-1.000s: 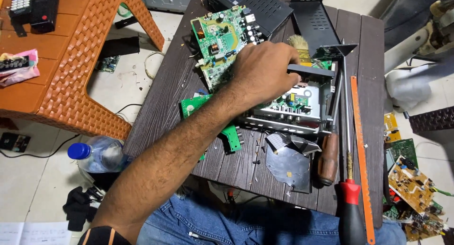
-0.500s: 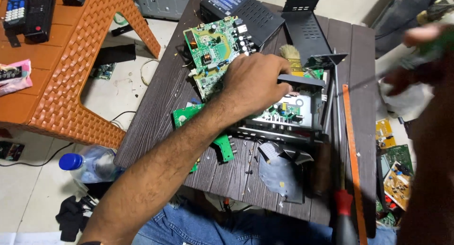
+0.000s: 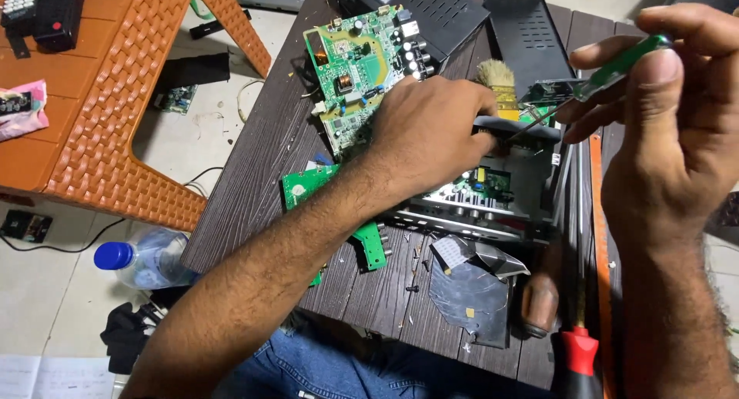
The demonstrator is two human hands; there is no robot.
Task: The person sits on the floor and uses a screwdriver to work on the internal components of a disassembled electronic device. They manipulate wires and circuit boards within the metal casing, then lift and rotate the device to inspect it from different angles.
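Note:
My left hand (image 3: 431,137) rests on top of an open metal device chassis (image 3: 485,214) at the middle of the dark wooden table (image 3: 254,176), gripping its far edge. A green circuit board (image 3: 486,185) shows inside the chassis. My right hand (image 3: 662,114) is raised at the right, pinching a thin green-handled screwdriver (image 3: 616,68). The screwdriver's shaft points down-left, and its tip is at the chassis edge beside my left fingers.
A loose green circuit board (image 3: 354,60) lies behind my left hand, another (image 3: 308,185) under my forearm. Black casings (image 3: 431,10) and a brush (image 3: 496,80) sit at the back. More screwdrivers (image 3: 573,345) lie at the right. An orange plastic table (image 3: 100,99) stands left, a bottle (image 3: 142,260) on the floor.
My right hand has come into view from the right with the green screwdriver and brought its tip to the chassis. My left hand stays on the chassis.

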